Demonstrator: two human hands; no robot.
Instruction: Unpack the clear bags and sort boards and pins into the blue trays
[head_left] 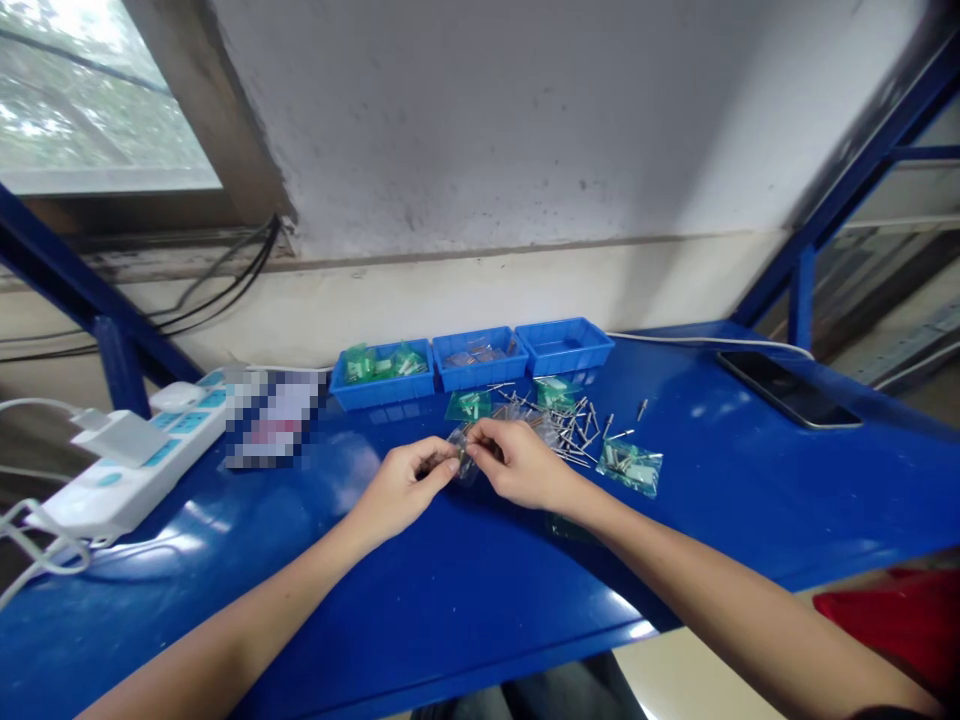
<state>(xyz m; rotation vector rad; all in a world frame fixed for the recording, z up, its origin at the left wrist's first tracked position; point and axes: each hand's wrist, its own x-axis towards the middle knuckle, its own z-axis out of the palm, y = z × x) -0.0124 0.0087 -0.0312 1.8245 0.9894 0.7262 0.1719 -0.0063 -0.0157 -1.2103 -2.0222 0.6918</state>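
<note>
From where I stand, both hands meet over the blue surface [420, 620], with a small clear plastic bag [466, 472] between them, just this side of the loose metal pins [577, 432]. The left hand [414, 482] pinches it from one side, thumb against curled fingers; the right hand [517, 462] nips it from the other, thumb and forefinger closed on the film. Gripping from both sides probably keeps such limp film steady and lets it be worked. The fingers cover so much that I can't tell where its mouth points; what shows seems to run slantwise, away from the person, though its long axis is uncertain.

The pins lie every which way, heaped beside the right hand, presumably to be within easy reach. One stray pin [643, 410] points roughly away from the person. A green packet [631, 470] lies right of the heap, its longer side running crosswise. Behind, three blue bins [480, 376] stand side by side, likely to keep kinds apart.
</note>
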